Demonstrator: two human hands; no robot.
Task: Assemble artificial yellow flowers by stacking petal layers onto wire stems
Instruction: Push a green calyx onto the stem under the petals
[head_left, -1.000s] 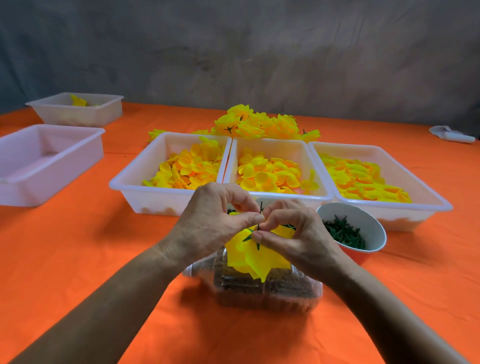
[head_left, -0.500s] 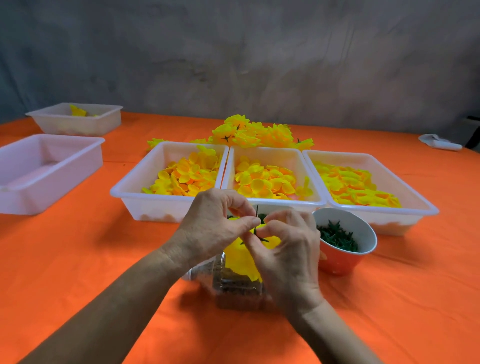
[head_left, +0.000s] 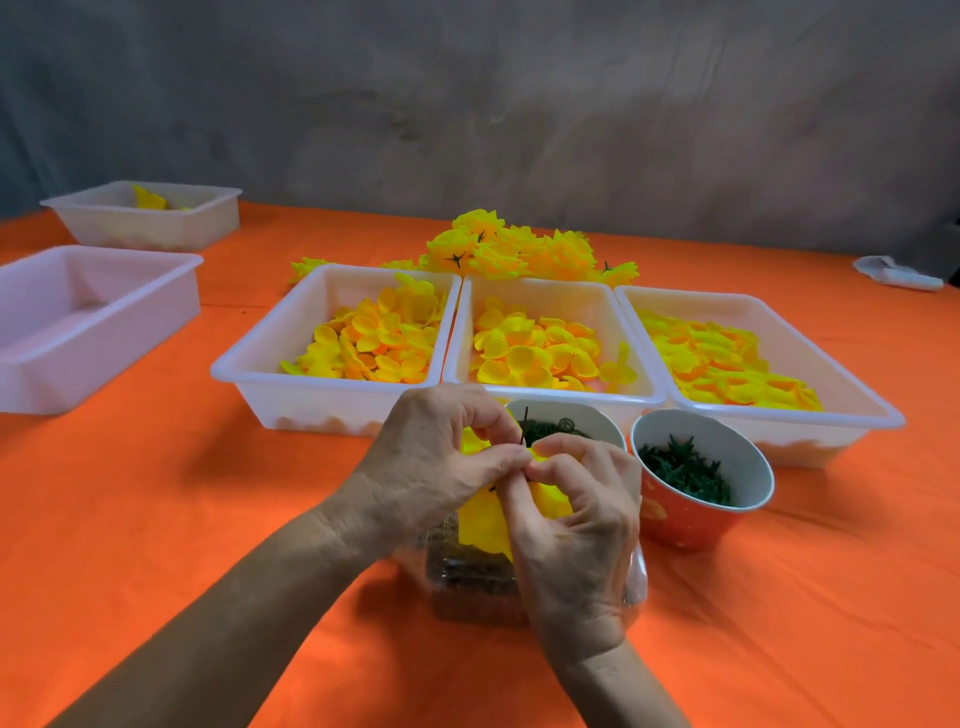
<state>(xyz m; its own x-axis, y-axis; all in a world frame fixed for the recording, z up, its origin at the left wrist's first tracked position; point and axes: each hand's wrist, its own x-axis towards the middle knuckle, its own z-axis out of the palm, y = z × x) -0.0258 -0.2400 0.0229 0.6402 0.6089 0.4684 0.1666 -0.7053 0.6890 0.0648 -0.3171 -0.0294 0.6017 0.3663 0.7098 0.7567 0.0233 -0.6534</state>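
My left hand (head_left: 431, 467) and my right hand (head_left: 576, 525) meet fingertip to fingertip over a half-built yellow flower (head_left: 488, 525). Both pinch it around a thin dark wire stem (head_left: 523, 427) that sticks up between the fingers. The petals hang down below my hands, partly hidden by them. Behind stand three white trays of loose yellow petal layers: left (head_left: 260, 364), middle (head_left: 550, 296) and right (head_left: 841, 379). A heap of finished yellow flowers (head_left: 519, 249) lies beyond the trays.
A red bowl (head_left: 691, 519) of green parts sits right of my hands, a white bowl (head_left: 597, 415) just behind them. A clear plastic box (head_left: 467, 582) lies under my hands. Two more white trays (head_left: 93, 322) (head_left: 150, 218) stand far left. The cloth is orange.
My right hand has turned so its back faces me and shifted lower over the flower. Both hands keep pinching it. The camera view has tilted up slightly.
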